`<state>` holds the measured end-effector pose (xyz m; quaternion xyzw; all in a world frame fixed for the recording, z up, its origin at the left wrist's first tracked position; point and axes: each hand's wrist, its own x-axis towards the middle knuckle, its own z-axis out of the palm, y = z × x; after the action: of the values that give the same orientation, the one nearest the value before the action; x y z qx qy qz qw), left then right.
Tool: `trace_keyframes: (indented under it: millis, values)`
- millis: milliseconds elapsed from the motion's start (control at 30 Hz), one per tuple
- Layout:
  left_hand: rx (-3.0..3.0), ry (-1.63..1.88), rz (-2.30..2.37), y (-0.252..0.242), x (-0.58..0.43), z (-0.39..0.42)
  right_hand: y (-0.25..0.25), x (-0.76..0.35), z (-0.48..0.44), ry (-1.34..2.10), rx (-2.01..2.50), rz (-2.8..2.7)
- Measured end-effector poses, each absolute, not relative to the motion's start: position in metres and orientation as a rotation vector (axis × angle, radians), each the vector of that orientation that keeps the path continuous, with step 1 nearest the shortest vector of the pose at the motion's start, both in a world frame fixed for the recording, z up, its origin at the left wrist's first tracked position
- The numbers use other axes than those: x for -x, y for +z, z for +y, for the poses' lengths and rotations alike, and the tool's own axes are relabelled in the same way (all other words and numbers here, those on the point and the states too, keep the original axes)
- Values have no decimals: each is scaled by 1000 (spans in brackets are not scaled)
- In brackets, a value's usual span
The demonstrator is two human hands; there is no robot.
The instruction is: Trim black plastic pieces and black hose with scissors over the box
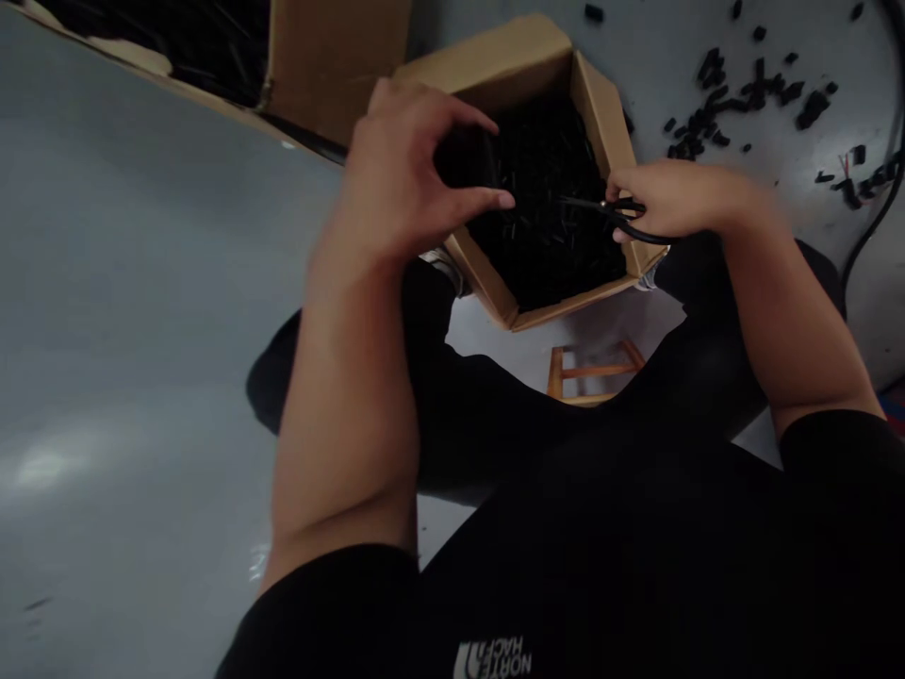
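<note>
Firmly, right hand [675,198] grips black-handled scissors [626,219] over a cardboard box [600,123].

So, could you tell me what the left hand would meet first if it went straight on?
The left hand would likely meet the black pieces in the box first, though depth is unclear.
</note>
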<state>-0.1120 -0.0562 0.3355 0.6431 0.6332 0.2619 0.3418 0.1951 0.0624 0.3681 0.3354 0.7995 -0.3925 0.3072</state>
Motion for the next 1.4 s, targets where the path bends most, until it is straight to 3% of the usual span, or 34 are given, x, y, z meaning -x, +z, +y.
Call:
trace_keyframes:
  millis: [367, 700, 933, 1200, 1400]
  values:
    - [-1526, 837, 1386, 339, 96, -60, 354, -205, 68, -1970, -693, 2037]
    - [-1309, 787, 1297, 345, 91, -60, 352, -206, 67, -1852, -772, 2153]
    - [-1037, 1086, 1378, 300, 87, -60, 355, -192, 55, -1956, -1084, 2173]
    - [-786, 1353, 1291, 291, 73, -44, 360, -170, 40, -2065, -1184, 2063]
    - [-757, 1211, 1167, 296, 61, -37, 364, -152, 36, -2020, -1119, 2163]
